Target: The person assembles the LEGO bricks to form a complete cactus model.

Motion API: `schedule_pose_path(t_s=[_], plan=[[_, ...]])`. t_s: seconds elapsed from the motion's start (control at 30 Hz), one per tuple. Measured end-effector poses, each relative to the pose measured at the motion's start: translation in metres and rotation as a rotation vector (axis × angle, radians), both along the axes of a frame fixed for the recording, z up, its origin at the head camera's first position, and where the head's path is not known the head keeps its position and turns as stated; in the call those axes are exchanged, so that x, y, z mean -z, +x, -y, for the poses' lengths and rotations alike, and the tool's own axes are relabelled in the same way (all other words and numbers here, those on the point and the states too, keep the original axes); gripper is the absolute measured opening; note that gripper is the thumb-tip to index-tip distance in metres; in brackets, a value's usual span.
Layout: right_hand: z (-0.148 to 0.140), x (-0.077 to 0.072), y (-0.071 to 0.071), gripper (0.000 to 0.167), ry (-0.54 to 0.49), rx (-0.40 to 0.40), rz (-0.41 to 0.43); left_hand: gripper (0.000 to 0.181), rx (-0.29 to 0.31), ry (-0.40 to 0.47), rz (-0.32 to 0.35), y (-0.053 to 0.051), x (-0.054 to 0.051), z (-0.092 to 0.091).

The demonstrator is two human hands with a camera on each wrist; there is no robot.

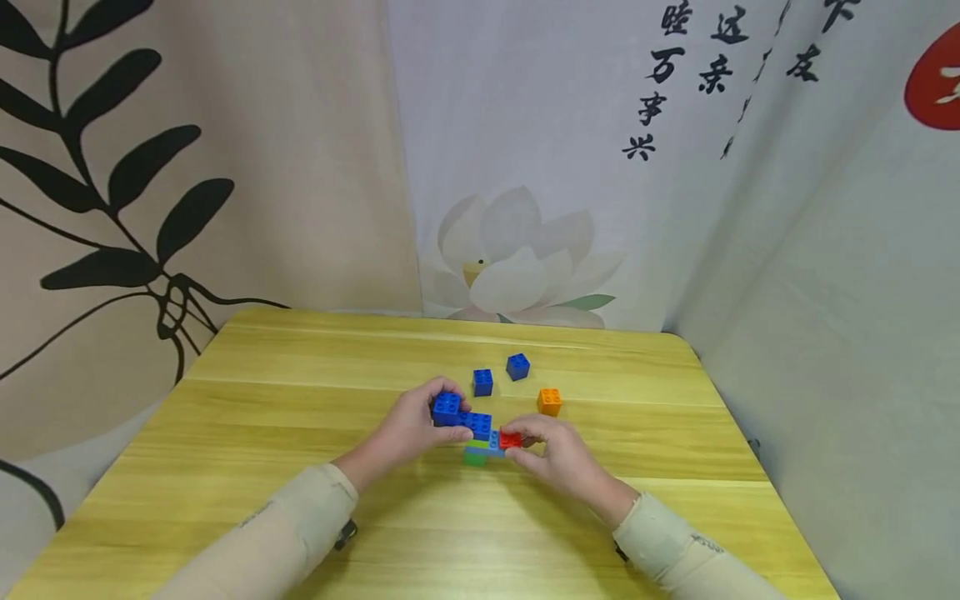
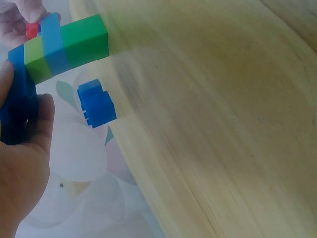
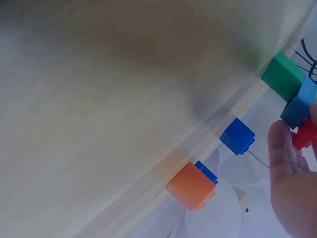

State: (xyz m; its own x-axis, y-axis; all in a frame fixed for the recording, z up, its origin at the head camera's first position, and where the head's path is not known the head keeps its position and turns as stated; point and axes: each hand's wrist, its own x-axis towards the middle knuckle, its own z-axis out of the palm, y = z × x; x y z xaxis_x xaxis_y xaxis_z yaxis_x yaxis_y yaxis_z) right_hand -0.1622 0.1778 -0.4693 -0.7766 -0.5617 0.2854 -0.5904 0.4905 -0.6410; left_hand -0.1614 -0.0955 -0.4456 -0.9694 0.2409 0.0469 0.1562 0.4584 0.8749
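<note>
Here's my left grip (image 1: 408, 423), closed around the dark blue end of the stack (image 2: 53, 47), thumb on the near side, fingers curling behind. And my right grip (image 1: 561, 452) is narrow, pinching the red block (image 1: 510, 439) between thumb and fingertips, right at the light blue block's end; whether the red is seated there, I can't tell. So the stack sits between my two hands, above the middle of the surface (image 1: 300, 408) or just touching it, I can't say which.

Now the count! In the stack: one green block (image 1: 475, 459), one light blue block (image 1: 493, 442), one lime block (image 2: 38, 60), and two dark blue ones showing, a lower dark blue block (image 1: 478, 426) and an upper dark blue block (image 1: 447, 408). One red in my fingers. Lying loose beyond my hands, three more: a nearer blue cube (image 1: 482, 382), a farther blue cube (image 1: 517, 367), and an orange cube (image 1: 549, 402).

And what a look: smooth sides, round studs on top, the stack stepping upward to my left, green at the bottom, dark blue highest.
</note>
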Motion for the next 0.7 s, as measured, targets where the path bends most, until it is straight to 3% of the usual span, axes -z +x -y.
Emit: schedule_pose_path(t_s=[0.23,0.4,0.53,0.7], plan=[[-0.002,0.002,0.0,0.027,0.013,-0.025,-0.097,0.041,-0.009,-0.008,-0.01,0.001,0.001,-0.002],[-0.002,0.007,0.0,0.036,0.026,-0.046,-0.175,0.041,-0.009,-0.008,-0.01,0.002,0.002,-0.002],[0.0,0.012,0.0,0.04,0.044,-0.047,-0.188,0.041,0.0,-0.004,-0.012,0.002,0.002,-0.002],[0.005,0.016,-0.001,0.032,0.016,-0.043,-0.206,0.042,0.003,0.005,-0.007,0.002,0.002,-0.002]])
